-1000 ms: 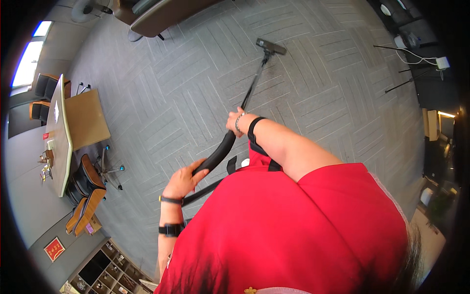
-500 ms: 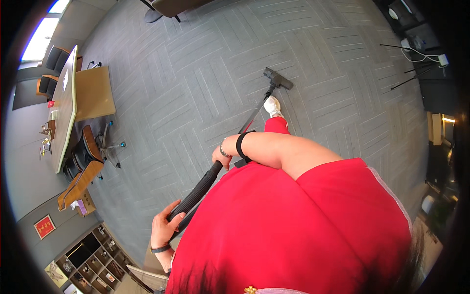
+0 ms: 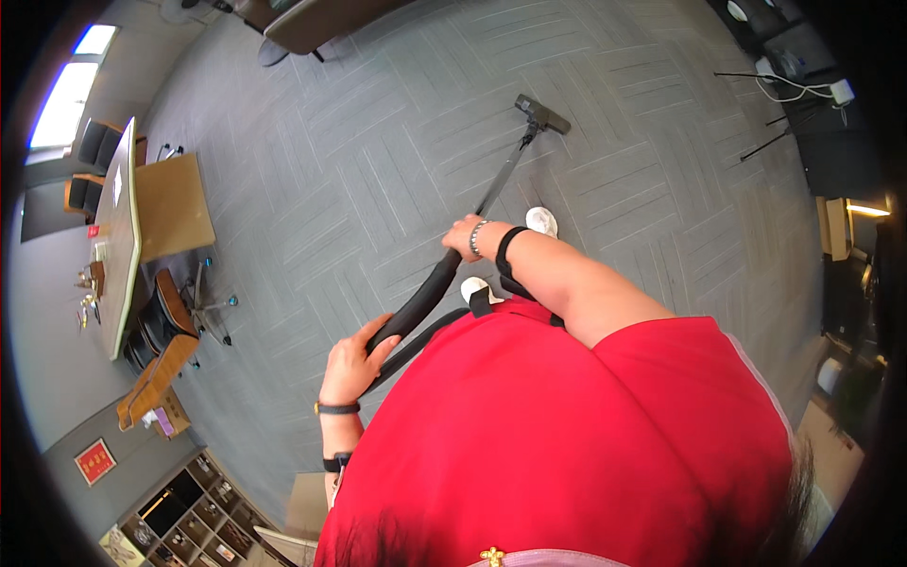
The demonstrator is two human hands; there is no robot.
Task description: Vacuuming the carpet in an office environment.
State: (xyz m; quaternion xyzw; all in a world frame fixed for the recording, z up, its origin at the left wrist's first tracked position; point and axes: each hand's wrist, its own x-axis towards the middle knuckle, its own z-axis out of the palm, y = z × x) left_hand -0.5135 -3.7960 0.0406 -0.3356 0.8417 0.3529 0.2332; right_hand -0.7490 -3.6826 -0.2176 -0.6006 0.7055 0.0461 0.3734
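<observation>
My right hand point(image 3: 463, 238) is closed around the vacuum wand's handle at the middle of the view, a bracelet and black strap on that arm. A grey metal tube point(image 3: 501, 178) runs from there to a dark floor head point(image 3: 541, 114) lying on grey patterned carpet point(image 3: 633, 170). Lower left, my left hand point(image 3: 357, 359) holds the curved black hose point(image 3: 425, 295), thumb over it and fingers partly hidden behind. Both my white shoes point(image 3: 541, 220) show below the hands, one on each side of the hose and wand.
At left stand a desk point(image 3: 128, 246) and wood-backed chairs point(image 3: 165, 321) with wheeled bases. A dark sofa point(image 3: 316, 28) is at the top. Black furniture with thin legs, white cables and a power strip point(image 3: 841, 92) lines the right. A shelving unit point(image 3: 184, 510) is lower left.
The floor head and my hands came nearer half a second ago and are now pushed forward again. My white shoes now show on the carpet beneath the wand.
</observation>
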